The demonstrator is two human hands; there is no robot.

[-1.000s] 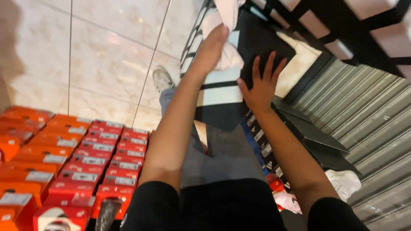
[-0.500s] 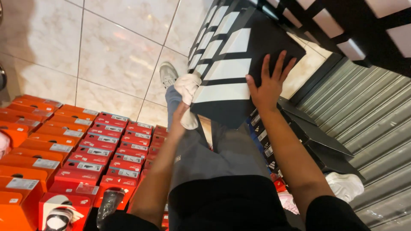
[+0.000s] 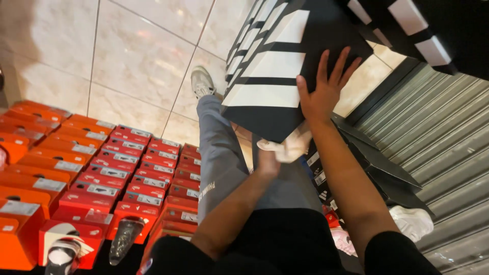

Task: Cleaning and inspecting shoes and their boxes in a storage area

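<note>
the left hand (image 3: 269, 164), nearer, is clenched around a crumpled white cloth (image 3: 291, 146) just below the lower corner of the black shoebox with white stripes (image 3: 285, 66); farther up, the right hand (image 3: 322, 91) presses flat and open-fingered against the box's side, its long axis running up and away.

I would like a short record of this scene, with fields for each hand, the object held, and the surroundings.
Right hand: flat on the black box with white stripes, fingers spread
Left hand: below the box, gripping a white cloth
Box position: raised, tilted
Floor left: rows of red and orange shoe boxes
Floor: pale tiles
Right side: grey metal shutter
</note>
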